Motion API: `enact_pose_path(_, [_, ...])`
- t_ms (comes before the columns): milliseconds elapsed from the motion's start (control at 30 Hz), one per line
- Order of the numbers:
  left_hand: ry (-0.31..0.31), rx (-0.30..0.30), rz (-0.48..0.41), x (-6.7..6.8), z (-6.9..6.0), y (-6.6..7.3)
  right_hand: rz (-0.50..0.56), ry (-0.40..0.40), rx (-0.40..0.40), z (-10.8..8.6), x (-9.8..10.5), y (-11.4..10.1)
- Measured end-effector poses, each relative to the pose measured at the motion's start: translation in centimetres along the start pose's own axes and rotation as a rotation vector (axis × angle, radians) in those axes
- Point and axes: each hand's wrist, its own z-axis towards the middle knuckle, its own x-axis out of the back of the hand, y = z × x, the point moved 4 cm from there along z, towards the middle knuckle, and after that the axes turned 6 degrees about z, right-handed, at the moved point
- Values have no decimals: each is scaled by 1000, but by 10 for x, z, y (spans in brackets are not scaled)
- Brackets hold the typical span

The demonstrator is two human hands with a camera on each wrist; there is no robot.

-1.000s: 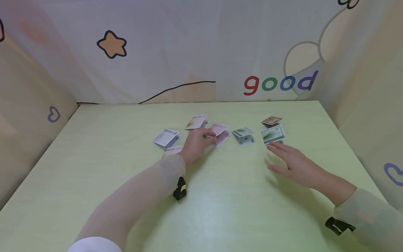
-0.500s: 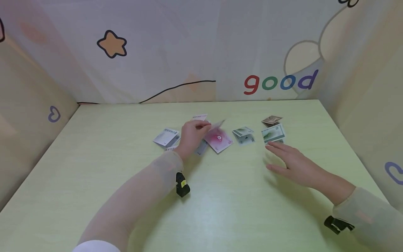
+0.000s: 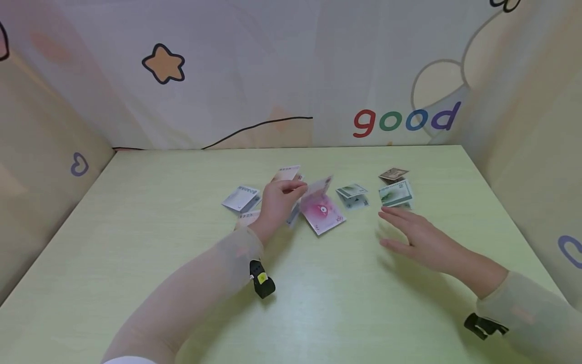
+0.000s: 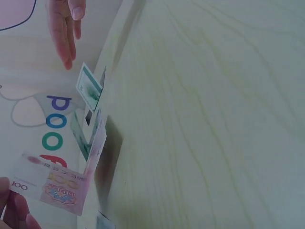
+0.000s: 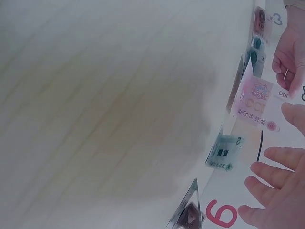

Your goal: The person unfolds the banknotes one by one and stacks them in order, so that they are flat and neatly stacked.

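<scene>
A pink folded banknote marked 100 is pinched by one end between the thumb and fingers of my left hand. It hangs partly unfolded, one half raised and the other slanting toward the table. In the left wrist view, the pinched half of the pink banknote stretches out from the fingertips. My right hand has its fingers extended and holds nothing. Its fingertips are just in front of a folded green note marked 2; whether they touch it I cannot tell.
Around the hands lie more folded notes: a brown one, a smaller green one, a greyish one, and pale ones behind and beside my left hand. A printed fabric wall borders the light wooden table.
My left hand has lifted one end of the pink banknote, spreading its fold, and the note's lower half has shifted toward me and slightly right. The right hand has barely moved.
</scene>
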Motion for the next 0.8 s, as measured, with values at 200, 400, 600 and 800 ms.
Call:
enact_pose_path(200, [-2, 26, -53, 2, -7, 1, 12, -7, -15, 3, -4, -3])
enact_pose_path(400, [-40, 115, -50, 4, -17, 3, 14, -7, -53, 8, -8, -7])
enact_pose_path(600, [-94, 178, -113, 1, -27, 5, 32, -23, -121, 10, -16, -19])
enact_pose_path(800, [-110, 190, -174, 0, -35, 7, 34, -24, -100, 14, -28, -31])
